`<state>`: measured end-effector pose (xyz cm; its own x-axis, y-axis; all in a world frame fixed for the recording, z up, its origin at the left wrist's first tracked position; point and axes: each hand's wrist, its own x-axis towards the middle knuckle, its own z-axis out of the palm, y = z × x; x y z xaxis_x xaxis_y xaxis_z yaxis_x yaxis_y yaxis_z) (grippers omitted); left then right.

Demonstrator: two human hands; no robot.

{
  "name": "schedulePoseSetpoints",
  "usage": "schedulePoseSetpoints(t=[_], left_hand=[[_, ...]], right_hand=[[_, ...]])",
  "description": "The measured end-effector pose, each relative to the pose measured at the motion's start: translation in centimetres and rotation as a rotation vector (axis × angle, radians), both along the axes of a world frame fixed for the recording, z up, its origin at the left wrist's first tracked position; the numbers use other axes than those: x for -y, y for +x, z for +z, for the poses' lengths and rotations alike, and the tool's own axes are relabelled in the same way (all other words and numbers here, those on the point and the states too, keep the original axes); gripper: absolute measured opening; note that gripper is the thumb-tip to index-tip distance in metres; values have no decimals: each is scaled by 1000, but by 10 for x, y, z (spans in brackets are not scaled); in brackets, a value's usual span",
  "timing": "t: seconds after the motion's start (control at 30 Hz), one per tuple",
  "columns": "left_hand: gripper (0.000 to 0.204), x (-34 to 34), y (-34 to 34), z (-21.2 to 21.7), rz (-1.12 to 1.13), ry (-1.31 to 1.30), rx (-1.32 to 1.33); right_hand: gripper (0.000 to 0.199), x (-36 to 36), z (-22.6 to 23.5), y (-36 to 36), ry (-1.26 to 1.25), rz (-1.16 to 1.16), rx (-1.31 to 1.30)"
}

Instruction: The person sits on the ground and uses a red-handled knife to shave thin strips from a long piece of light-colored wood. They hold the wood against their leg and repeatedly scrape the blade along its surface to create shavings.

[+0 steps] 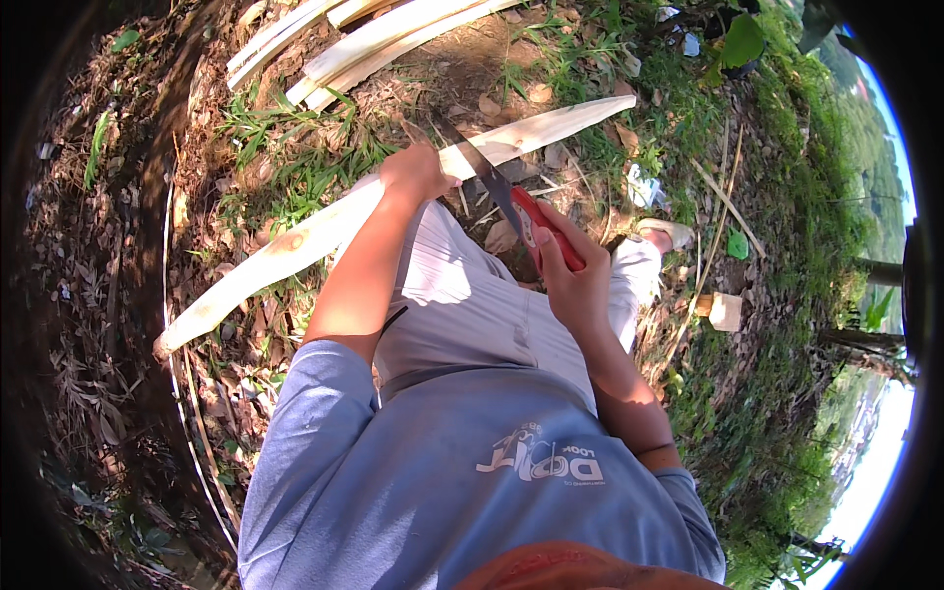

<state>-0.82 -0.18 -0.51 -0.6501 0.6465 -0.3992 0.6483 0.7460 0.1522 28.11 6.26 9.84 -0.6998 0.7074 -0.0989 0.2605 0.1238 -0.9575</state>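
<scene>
A long pale wooden board (pixel 285 251) lies across in front of me, running from the lower left to the upper right and tapering at its far right end. My left hand (pixel 415 172) grips the board near its middle, just left of a saw blade. In my right hand (pixel 573 265) is a hand saw (pixel 500 191), held by its red handle. The saw's grey blade crosses over the board at a steep angle, its tip past the far edge. Whether the teeth have cut into the wood cannot be made out.
Several more pale boards (pixel 379 41) lie on the ground at the far side. Dry leaves, grass and thin sticks (pixel 728 211) cover the ground. A small cut wood block (pixel 725 312) sits on the right, beyond my foot (pixel 667 234). Greenery slopes off at the far right.
</scene>
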Motion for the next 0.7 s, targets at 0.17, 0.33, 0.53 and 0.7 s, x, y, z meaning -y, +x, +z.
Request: schedulePoseSetpoints(t=[0.17,0.33,0.53,0.7], left_hand=[[74,1,-1,-3,-35,10,-11],[75,2,1,-1,-54,23,-26],[76,8,-15,-8,12,87,108],[83,5,-33,-24,19,77,218]], right_hand=[[39,-12,-15,3,39,-17,-13],[39,-21,-71,-35,-68,-39,-148],[38,-20,-81,-36,-123,-33,-136],[40,-10,-61,38,-96,-15,-46]])
